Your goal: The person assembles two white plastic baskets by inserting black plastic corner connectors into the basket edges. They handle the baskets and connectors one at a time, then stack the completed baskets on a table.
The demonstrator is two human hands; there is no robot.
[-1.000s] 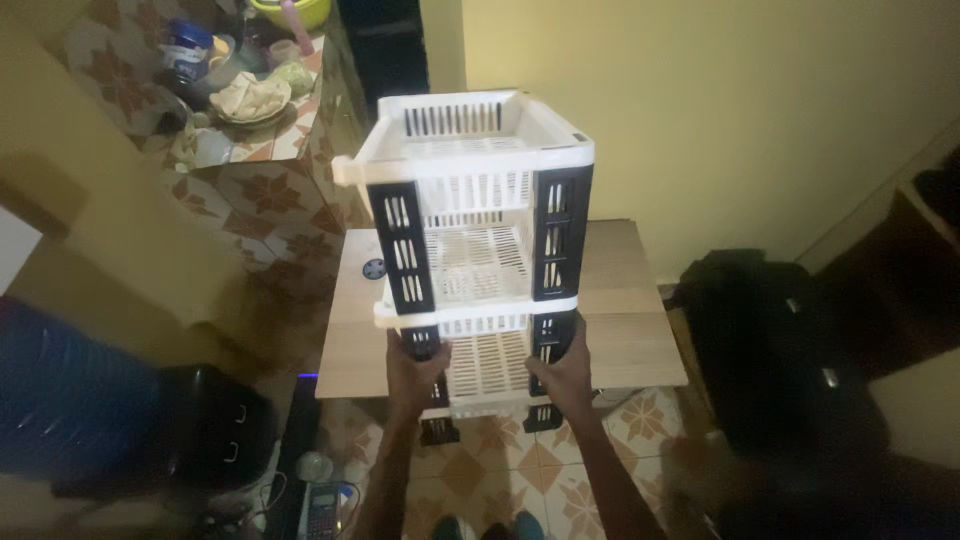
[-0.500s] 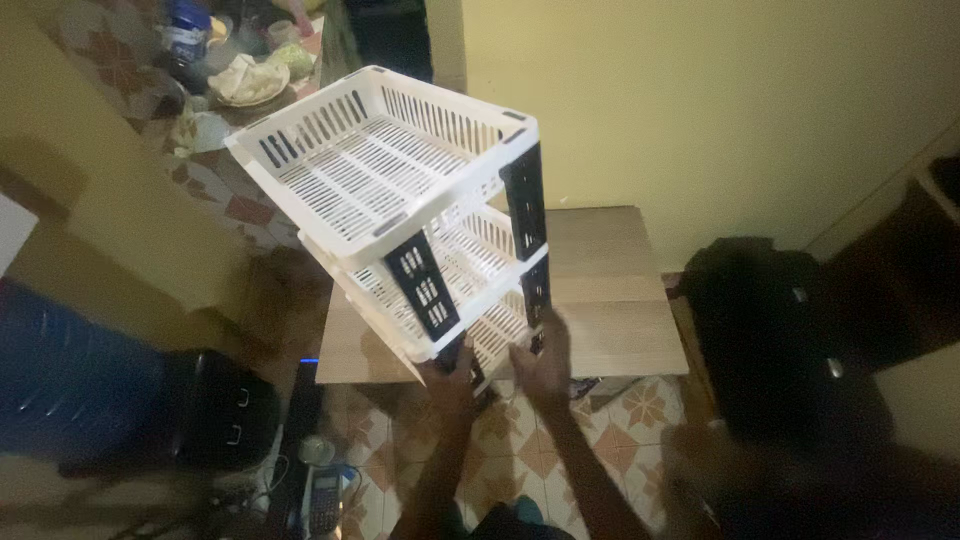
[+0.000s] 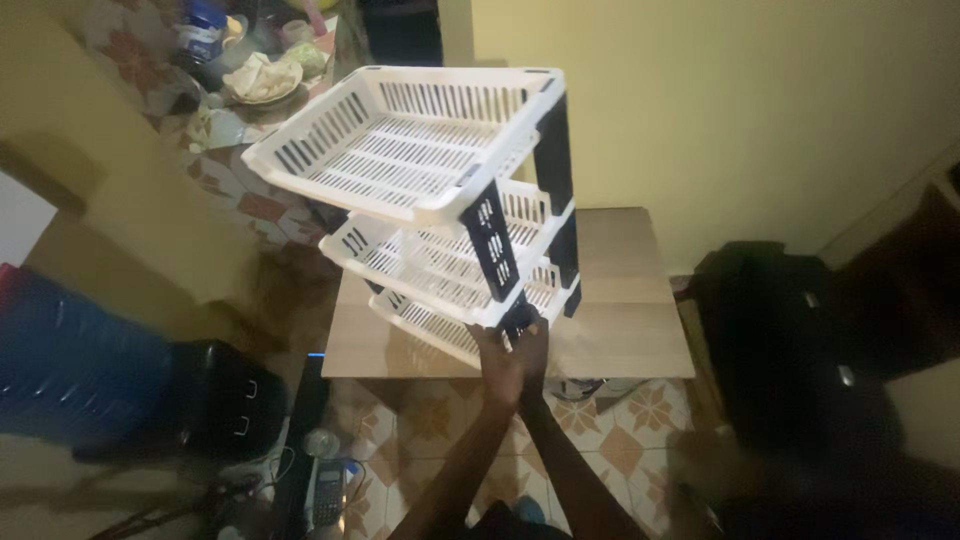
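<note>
A three-tier rack [image 3: 400, 165] of white slotted baskets on black uprights is in the air above a small wooden table [image 3: 620, 300], tipped so its open tops face left and toward me. Both hands grip its lowest part, close together. My left hand [image 3: 495, 362] is closed on the bottom basket's near edge. My right hand [image 3: 532, 345] is closed on the black leg beside it. All the baskets are empty.
A tiled counter [image 3: 250, 190] with a plate of food [image 3: 262, 78] and several containers runs at the upper left. A black bag [image 3: 780, 340] stands to the right. On the left floor sit a black box [image 3: 225, 405] and a blue blurred object [image 3: 70, 360].
The rack stood upright with a hand on each front leg. It has since been lifted and tipped leftward, and both hands have come together at its bottom corner.
</note>
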